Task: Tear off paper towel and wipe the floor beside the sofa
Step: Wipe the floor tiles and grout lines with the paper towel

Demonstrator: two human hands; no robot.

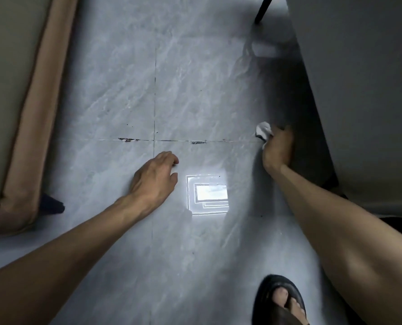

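A grey marbled tile floor (195,95) runs between two pieces of furniture. My right hand (277,148) presses a crumpled white paper towel (263,131) onto the floor at the right, close to the shadowed base of the grey sofa (359,90). Only a wad of the towel shows past my fingers. My left hand (155,178) rests flat on the floor near the tile joint, fingers spread, holding nothing. Dark specks and smears (129,139) lie along the horizontal grout line between my two hands.
A beige seat with tan trim (31,102) stands at the left, a dark leg (52,205) under it. A black furniture leg (263,10) shows at the top right. My foot in a black sandal (279,301) is at the bottom. A bright light reflection (207,195) marks the floor.
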